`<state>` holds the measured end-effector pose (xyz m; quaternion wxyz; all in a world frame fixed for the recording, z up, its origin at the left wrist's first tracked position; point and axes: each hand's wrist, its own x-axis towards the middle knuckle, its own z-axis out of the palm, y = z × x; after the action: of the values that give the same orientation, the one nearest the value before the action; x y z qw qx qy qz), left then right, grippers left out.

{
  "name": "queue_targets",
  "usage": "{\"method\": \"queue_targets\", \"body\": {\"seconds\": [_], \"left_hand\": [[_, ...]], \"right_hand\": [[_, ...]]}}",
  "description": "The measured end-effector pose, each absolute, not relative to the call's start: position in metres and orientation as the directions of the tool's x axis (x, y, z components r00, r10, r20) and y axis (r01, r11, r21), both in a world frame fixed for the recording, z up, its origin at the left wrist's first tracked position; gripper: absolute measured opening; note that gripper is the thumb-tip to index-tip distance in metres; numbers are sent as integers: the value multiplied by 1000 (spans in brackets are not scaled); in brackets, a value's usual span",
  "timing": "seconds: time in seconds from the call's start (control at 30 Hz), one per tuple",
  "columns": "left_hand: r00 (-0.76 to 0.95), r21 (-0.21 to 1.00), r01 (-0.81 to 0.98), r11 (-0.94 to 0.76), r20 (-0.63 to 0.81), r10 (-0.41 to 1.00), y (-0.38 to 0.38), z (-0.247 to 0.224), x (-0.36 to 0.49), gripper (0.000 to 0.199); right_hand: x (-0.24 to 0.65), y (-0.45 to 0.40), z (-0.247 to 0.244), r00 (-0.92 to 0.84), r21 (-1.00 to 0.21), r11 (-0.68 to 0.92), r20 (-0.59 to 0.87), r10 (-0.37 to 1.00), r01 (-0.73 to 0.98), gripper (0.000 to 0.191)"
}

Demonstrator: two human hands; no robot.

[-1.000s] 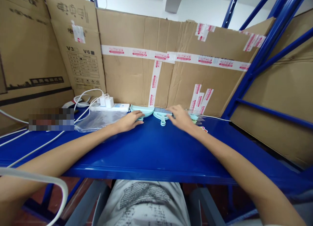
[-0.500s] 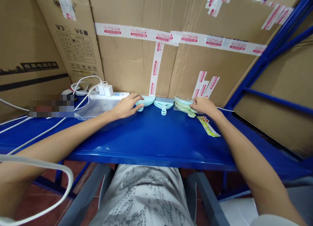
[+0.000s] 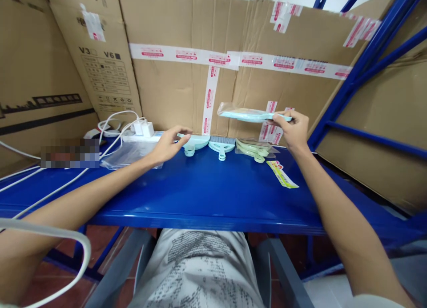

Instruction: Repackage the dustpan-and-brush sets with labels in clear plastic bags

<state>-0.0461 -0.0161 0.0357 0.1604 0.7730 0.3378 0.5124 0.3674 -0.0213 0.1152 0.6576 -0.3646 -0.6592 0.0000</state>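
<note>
In the head view, my right hand (image 3: 293, 126) is closed on the handle of a light-blue dustpan set (image 3: 247, 116) in a clear bag, raised above the table and seen edge-on. Below it lie pale green dustpans (image 3: 250, 149) in clear plastic. My left hand (image 3: 171, 143) has its thumb and fingers apart beside the light-blue dustpans (image 3: 198, 142) at the back of the table; whether it touches them I cannot tell. Between the two groups sits a light-blue brush (image 3: 222, 146) with grey bristles, its handle toward me.
A yellow-green printed label (image 3: 282, 174) lies on the blue table (image 3: 207, 192). Clear plastic bags (image 3: 128, 154) lie behind my left forearm, near a white power strip with plugs (image 3: 143, 128) and loose cables. Taped cardboard (image 3: 173, 86) walls the back. A white loop crosses the lower left.
My right hand has lifted the bagged light-blue dustpan set off the green ones, up and to the right. My left hand has drawn slightly left. The view has tilted a little upward.
</note>
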Motion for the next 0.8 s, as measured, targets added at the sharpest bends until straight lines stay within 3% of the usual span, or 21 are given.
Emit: {"method": "queue_targets", "body": {"seconds": [0.07, 0.13, 0.23, 0.37, 0.53, 0.6, 0.67, 0.8], "left_hand": [[234, 765, 53, -642, 615, 753, -20, 38, -42, 44], [295, 862, -197, -468, 507, 810, -26, 39, -38, 47], [408, 909, -349, -229, 367, 836, -35, 40, -33, 46], [334, 891, -406, -202, 350, 875, -44, 41, -28, 52], [102, 839, -338, -426, 483, 870, -45, 44, -30, 92], [31, 812, -268, -519, 546, 837, -44, 44, -32, 99], [0, 789, -215, -575, 589, 808, -44, 44, -34, 93], [32, 811, -209, -546, 564, 825, -49, 44, -32, 52]], "right_hand": [[358, -20, 111, 53, -491, 822, 866, 498, 288, 47], [346, -24, 107, -25, -503, 843, 856, 516, 193, 47], [326, -39, 103, -151, -520, 839, 827, 541, 158, 47], [303, -59, 99, -280, -525, 837, 790, 546, 152, 44], [293, -64, 93, -336, -520, 844, 777, 532, 134, 31], [293, -63, 91, -325, -526, 841, 780, 535, 123, 29], [293, -62, 90, -320, -528, 842, 783, 533, 111, 28], [291, -63, 89, -290, -526, 845, 797, 529, 98, 29]]}}
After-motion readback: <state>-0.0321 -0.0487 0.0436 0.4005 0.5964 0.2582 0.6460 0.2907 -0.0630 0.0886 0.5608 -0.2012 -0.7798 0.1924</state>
